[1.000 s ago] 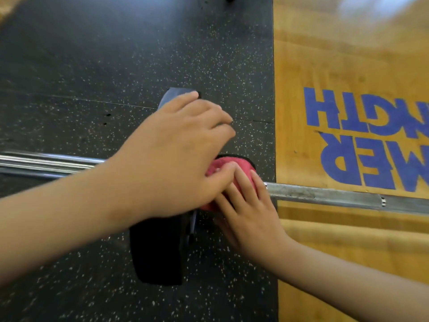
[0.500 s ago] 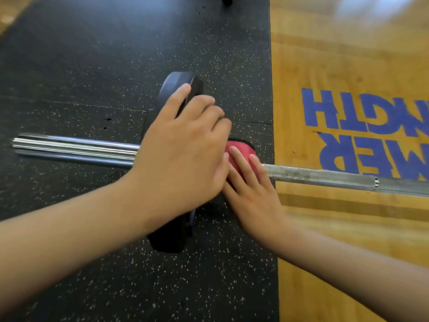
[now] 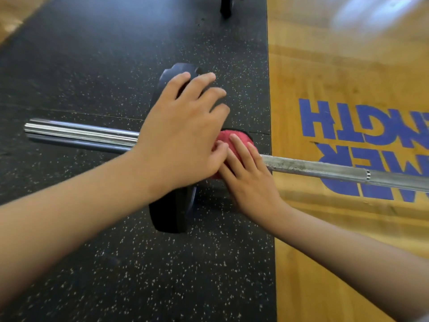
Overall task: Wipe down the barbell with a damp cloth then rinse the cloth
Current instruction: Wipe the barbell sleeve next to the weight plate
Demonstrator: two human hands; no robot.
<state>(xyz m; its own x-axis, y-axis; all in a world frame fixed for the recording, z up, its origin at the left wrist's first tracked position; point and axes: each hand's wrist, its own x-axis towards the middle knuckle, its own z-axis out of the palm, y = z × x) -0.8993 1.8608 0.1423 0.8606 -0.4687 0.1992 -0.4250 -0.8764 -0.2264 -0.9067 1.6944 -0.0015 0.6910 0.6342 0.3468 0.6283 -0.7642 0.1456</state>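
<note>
Both flat, right hand [image 3: 250, 182] pressing cloth [image 3: 224, 139], left hand [image 3: 181, 140] over plate [image 3: 169, 214]

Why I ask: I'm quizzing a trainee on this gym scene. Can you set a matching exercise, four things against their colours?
Things:
1. cloth
2. weight plate
3. floor lettering
4. barbell

Colours:
a. blue
b. silver
c. pink
d. black

Pairs: 1-c, 2-d, 3-a, 4-b
</note>
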